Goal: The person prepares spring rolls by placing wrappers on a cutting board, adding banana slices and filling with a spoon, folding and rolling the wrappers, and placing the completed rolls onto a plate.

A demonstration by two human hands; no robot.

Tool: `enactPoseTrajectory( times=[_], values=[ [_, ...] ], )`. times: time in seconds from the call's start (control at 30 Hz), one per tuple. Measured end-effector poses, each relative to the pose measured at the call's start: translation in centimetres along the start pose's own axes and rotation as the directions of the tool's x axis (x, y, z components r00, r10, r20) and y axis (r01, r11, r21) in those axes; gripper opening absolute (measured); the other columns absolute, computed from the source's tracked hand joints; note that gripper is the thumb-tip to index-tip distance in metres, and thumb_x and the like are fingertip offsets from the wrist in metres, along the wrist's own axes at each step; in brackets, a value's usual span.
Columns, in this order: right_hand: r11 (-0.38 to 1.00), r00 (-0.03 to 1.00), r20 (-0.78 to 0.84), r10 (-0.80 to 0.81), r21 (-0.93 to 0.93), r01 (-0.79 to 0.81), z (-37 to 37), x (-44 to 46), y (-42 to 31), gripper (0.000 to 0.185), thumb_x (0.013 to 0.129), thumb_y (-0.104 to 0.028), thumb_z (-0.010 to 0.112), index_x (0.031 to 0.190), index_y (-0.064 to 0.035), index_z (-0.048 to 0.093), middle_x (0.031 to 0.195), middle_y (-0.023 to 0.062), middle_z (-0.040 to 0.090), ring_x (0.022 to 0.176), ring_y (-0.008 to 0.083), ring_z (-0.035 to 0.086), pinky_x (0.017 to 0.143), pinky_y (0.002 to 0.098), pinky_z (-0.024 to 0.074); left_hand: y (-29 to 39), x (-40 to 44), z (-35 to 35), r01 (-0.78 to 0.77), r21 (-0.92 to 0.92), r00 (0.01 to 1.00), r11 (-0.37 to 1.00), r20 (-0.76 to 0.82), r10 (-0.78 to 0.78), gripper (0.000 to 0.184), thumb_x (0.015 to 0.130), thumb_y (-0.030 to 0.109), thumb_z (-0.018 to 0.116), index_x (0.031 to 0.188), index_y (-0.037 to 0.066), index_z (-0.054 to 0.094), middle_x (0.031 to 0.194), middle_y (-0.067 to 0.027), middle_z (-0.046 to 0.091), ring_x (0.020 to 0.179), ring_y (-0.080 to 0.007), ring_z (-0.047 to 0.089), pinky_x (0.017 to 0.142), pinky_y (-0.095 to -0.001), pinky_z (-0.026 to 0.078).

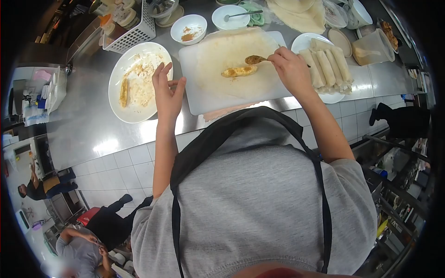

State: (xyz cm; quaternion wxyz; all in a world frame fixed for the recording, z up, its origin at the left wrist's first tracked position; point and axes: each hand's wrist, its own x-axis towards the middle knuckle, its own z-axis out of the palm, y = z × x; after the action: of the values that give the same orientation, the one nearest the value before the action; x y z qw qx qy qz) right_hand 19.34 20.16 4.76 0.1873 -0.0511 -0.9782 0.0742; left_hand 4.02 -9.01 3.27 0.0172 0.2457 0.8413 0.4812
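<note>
My right hand [291, 69] grips a spoon [255, 60] heaped with brown sugar-like powder. Just below the spoon, a banana piece [239, 71] dusted with the same powder lies on a thin round wrapper [218, 51]. The wrapper is spread over a white cutting board [197, 105]. My left hand [168, 88] hovers with fingers apart between the board and an oval white plate [117, 104], holding nothing. On that plate lies another banana piece [123, 92] among brown crumbs. To the right, several rolled wrappers [327, 67] are piled on a white plate [330, 98].
Behind the board stand a bowl with brown powder [188, 33] and a bowl with a spoon across it [222, 22]. A white basket of bottles [132, 39] is at back left. More wrappers [303, 16] lie at the back; a plastic container [373, 47] stands right. Other people [83, 248] are at lower left.
</note>
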Motion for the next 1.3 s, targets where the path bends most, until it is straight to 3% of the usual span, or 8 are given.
enactPoseTrajectory(
  times=[0.4, 0.5, 0.57, 0.9, 1.07, 1.13, 1.23, 1.3],
  values=[
    [0.996, 0.993, -0.089, -0.078, 0.039, 0.082, 0.6, 0.8, -0.5, 0.012, 0.078, -0.01, 0.058, 0.089, -0.0121, 0.064, 0.086, -0.0006, 0.055, 0.083, 0.0177, 0.059, 0.067, 0.0354, 0.0443, 0.3, -0.2, 0.2, 0.032, -0.079, 0.999, 0.996, 0.005, -0.031, 0.046, 0.086, 0.012, 0.066, 0.129, 0.006, 0.05, 0.139, -0.0144, 0.034, 0.09, -0.015, 0.062, 0.066, -0.0231, 0.05],
    [0.988, 0.991, -0.078, -0.114, 0.097, 0.121, 1.4, 3.5, -1.0, 0.012, 0.078, -0.01, 0.058, 0.089, -0.0117, 0.063, 0.087, 0.0002, 0.055, 0.084, 0.019, 0.059, 0.067, 0.0364, 0.0445, 0.5, -0.2, 0.1, 0.043, -0.089, 0.999, 0.995, 0.005, -0.043, 0.046, 0.086, 0.009, 0.066, 0.129, 0.006, 0.05, 0.14, -0.0155, 0.033, 0.093, -0.0169, 0.061, 0.075, -0.0267, 0.053],
    [0.988, 0.977, -0.188, -0.099, 0.096, 0.118, 2.5, 7.0, -1.6, 0.012, 0.079, -0.01, 0.057, 0.089, -0.0112, 0.063, 0.09, 0.001, 0.056, 0.086, 0.0207, 0.06, 0.069, 0.0379, 0.0455, 0.8, -0.2, -0.1, 0.04, -0.087, 0.999, 0.995, -0.003, -0.04, 0.045, 0.086, 0.01, 0.066, 0.128, 0.005, 0.051, 0.14, -0.0153, 0.034, 0.093, -0.0165, 0.061, 0.074, -0.0261, 0.053],
    [0.957, 0.946, 0.256, -0.201, -0.157, 0.246, 8.9, 20.6, -6.7, 0.014, 0.078, -0.007, 0.06, 0.086, -0.0032, 0.07, 0.111, 0.0086, 0.058, 0.101, 0.0262, 0.06, 0.082, 0.042, 0.0477, 1.1, -1.3, -2.4, 0.051, -0.098, 0.996, 0.994, -0.065, -0.058, 0.04, 0.087, 0.008, 0.064, 0.126, 0.004, 0.052, 0.137, -0.0127, 0.039, 0.093, -0.0172, 0.062, 0.068, -0.0249, 0.053],
    [0.996, 0.936, 0.345, -0.077, 0.068, 0.057, 10.0, 20.4, -6.4, 0.017, 0.081, -0.006, 0.058, 0.095, -0.0035, 0.069, 0.113, 0.0089, 0.057, 0.102, 0.0282, 0.06, 0.084, 0.0386, 0.0495, 0.5, -1.9, -2.6, 0.078, -0.101, 0.993, 0.992, -0.084, -0.086, 0.039, 0.087, 0.008, 0.063, 0.125, 0.005, 0.053, 0.136, -0.0129, 0.04, 0.093, -0.0174, 0.062, 0.069, -0.0258, 0.053],
    [0.975, 0.941, 0.338, -0.003, 0.212, -0.073, 9.9, 20.2, -5.6, 0.014, 0.083, -0.015, 0.061, 0.093, -0.0112, 0.069, 0.101, 0.0075, 0.056, 0.094, 0.0244, 0.06, 0.079, 0.0367, 0.0488, 0.4, -1.8, -2.5, 0.091, -0.106, 0.992, 0.99, -0.074, -0.099, 0.038, 0.087, 0.008, 0.063, 0.124, 0.005, 0.054, 0.136, -0.0129, 0.04, 0.094, -0.0175, 0.062, 0.068, -0.0258, 0.053],
    [0.934, 0.932, 0.361, 0.035, 0.32, -0.159, 9.0, 19.6, -4.1, 0.016, 0.084, -0.015, 0.061, 0.096, -0.0168, 0.07, 0.108, 0.0048, 0.055, 0.096, 0.0243, 0.06, 0.083, 0.0384, 0.0493, 0.9, -1.5, -2.2, 0.081, -0.121, 0.994, 0.989, -0.066, -0.09, 0.036, 0.087, 0.008, 0.063, 0.122, 0.005, 0.055, 0.135, -0.0125, 0.04, 0.093, -0.0168, 0.062, 0.068, -0.0254, 0.053],
    [0.927, 0.958, 0.287, -0.013, 0.363, -0.096, 7.8, 17.7, -2.3, 0.014, 0.083, -0.017, 0.062, 0.095, -0.0148, 0.07, 0.102, 0.0054, 0.055, 0.093, 0.0233, 0.059, 0.081, 0.0383, 0.0487, 1.4, -1.3, -2.1, 0.071, -0.111, 0.995, 0.991, -0.057, -0.078, 0.036, 0.087, 0.008, 0.063, 0.122, 0.005, 0.055, 0.135, -0.0121, 0.041, 0.093, -0.0162, 0.062, 0.069, -0.0251, 0.053]
  ],
)
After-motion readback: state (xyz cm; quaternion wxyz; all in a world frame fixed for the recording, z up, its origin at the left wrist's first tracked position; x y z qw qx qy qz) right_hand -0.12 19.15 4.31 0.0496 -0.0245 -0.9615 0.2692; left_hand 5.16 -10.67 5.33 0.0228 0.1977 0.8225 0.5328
